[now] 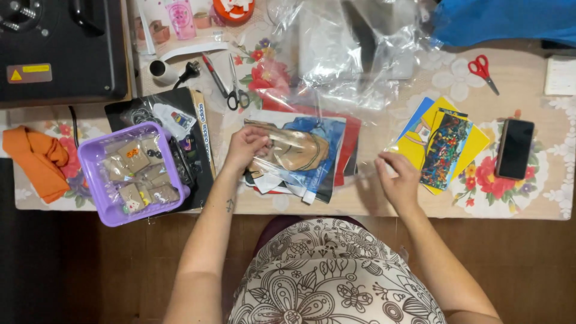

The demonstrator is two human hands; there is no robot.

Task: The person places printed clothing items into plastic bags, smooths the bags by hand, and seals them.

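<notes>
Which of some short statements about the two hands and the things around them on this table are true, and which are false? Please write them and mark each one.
1. The left hand rests on a clear bag with a brown item inside. True.
2. The purple basket lies right of the right hand. False: it lies at the table's left end, left of both hands.
3. The red-handled scissors are in the right hand. False: they lie apart, near the far right edge.
4. A dark phone lies right of the colourful cards. True.
5. An orange cloth lies left of the basket. True.
</notes>
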